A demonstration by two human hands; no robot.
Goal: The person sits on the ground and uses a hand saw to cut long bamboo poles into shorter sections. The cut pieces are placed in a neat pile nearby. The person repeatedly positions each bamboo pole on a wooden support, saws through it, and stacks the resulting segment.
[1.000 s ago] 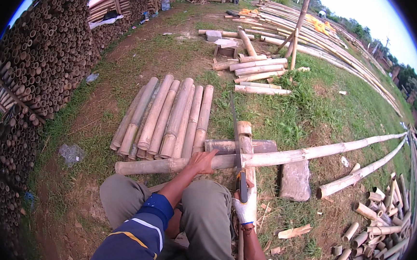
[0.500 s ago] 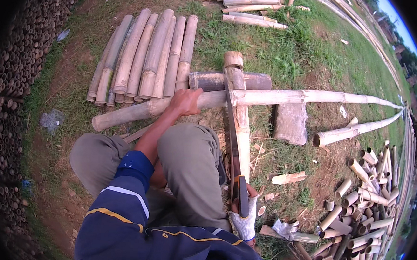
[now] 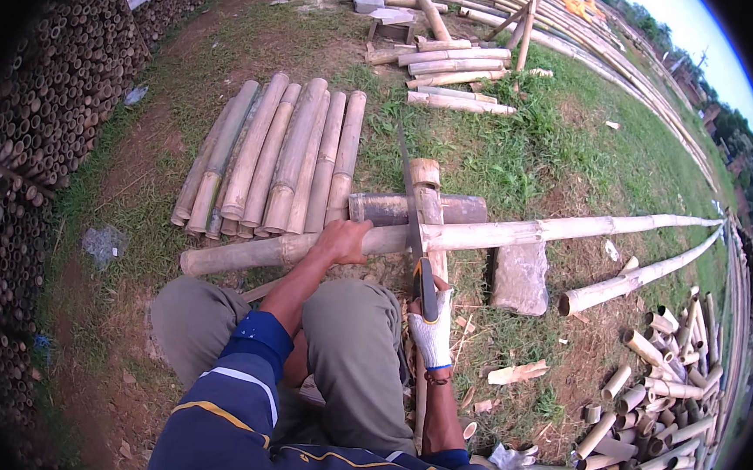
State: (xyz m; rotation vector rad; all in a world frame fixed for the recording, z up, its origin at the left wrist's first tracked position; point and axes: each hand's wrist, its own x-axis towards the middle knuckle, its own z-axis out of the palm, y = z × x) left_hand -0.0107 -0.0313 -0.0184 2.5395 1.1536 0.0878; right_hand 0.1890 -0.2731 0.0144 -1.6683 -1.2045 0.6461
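A long pale bamboo pole (image 3: 525,234) lies across in front of me, curving off to the far right. My left hand (image 3: 344,242) is closed around it near its left end, in front of my knees. My right hand (image 3: 430,328), in a white knitted glove, grips the black and orange handle of a handsaw (image 3: 411,185). The blade crosses the pole just right of my left hand, its tip pointing away from me. Beneath the pole, an upright-lying bamboo support (image 3: 427,205) rests over a short dark bamboo piece (image 3: 465,210).
Several cut bamboo lengths (image 3: 290,159) lie in a row at the left, with more (image 3: 458,66) farther back. A stone block (image 3: 520,277) sits under the pole. Short offcuts (image 3: 644,411) heap at the lower right. Stacked bamboo (image 3: 55,82) lines the left side.
My right hand has pushed the saw forward, so more blade reaches beyond the pole. My left hand keeps its hold. The view has tilted up, showing more of the far ground.
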